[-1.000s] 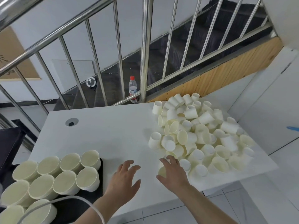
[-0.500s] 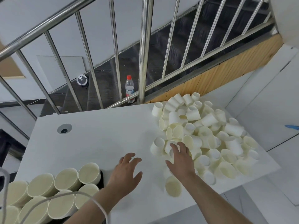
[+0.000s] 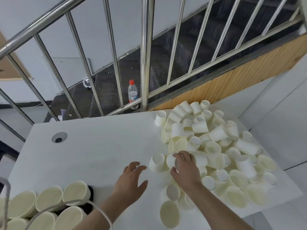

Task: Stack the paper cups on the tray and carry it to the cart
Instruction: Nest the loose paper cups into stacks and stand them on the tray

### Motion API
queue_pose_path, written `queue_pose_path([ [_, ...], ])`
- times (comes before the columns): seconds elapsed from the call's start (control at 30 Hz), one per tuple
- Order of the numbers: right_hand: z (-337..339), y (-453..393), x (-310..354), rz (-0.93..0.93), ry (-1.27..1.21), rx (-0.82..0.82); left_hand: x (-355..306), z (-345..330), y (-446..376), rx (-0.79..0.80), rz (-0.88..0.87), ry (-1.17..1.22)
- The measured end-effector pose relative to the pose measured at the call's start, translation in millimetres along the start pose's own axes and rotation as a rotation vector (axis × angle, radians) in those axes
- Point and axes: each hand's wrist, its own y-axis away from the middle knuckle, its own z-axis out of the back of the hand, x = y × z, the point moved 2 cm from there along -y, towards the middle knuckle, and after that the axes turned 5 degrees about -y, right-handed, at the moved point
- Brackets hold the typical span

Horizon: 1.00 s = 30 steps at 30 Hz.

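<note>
Right hand [image 3: 183, 166] picks a cup [image 3: 171, 161] from the loose pile [image 3: 216, 146].
Its grip pinches that cup at the pile's near-left edge; left hand [image 3: 131, 178] hovers spread above the table [image 3: 93, 146], ready. Stacked cups [image 3: 48, 198] fill the tray [image 3: 90, 193], near left.

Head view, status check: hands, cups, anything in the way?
Right hand gripping a cup at the loose pile's near edge. Left hand open, holding nothing. Stacked cups bottom left. Nothing blocking.
</note>
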Motion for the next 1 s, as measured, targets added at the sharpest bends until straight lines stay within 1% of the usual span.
queue_pose_path([
  [0.03, 5, -2, -2, 0.015, -0.058, -0.056, -2, -3, -4, -0.005, -0.002, 0.015],
  [0.1, 14, -6, 0, 0.026, -0.251, -0.155, -4, -5, -9, -0.022, -0.005, 0.074],
  [0.13, 17, -9, 2, 0.013, -0.374, -0.170, -4, -6, -11, -0.034, -0.001, 0.118],
  [0.17, 20, -11, 4, -0.016, -0.500, -0.152, -4, -6, -15, -0.046, 0.008, 0.167],
  [0.33, 22, -17, 21, -0.245, -1.087, 0.187, -10, 0, -27, -0.071, 0.035, 0.441],
  [0.43, 18, -17, 28, -0.337, -1.243, 0.292, -12, 4, -28, -0.071, 0.009, 0.527],
  [0.53, 10, -18, 31, -0.362, -1.301, 0.360, -10, 7, -28, -0.084, -0.001, 0.562],
  [0.6, 7, -22, 31, -0.353, -1.275, 0.371, -7, 8, -27, -0.098, 0.011, 0.549],
  [0.67, 2, -28, 33, -0.318, -1.152, 0.329, 0, 10, -26, -0.153, 0.041, 0.493],
  [0.73, -3, -35, 30, -0.230, -0.882, 0.214, 8, 13, -25, -0.188, 0.067, 0.362],
  [0.8, -8, -41, 26, -0.076, -0.525, 0.142, 17, 16, -22, -0.132, 0.121, 0.174],
  [0.83, -12, -43, 26, 0.003, -0.379, 0.149, 21, 17, -20, -0.085, 0.151, 0.095],
  [0.9, -20, -47, 29, 0.105, -0.181, 0.210, 30, 15, -15, -0.011, 0.190, -0.024],
  [1.0, -30, -51, 36, 0.159, -0.028, 0.301, 43, 10, -10, 0.065, 0.227, -0.135],
])
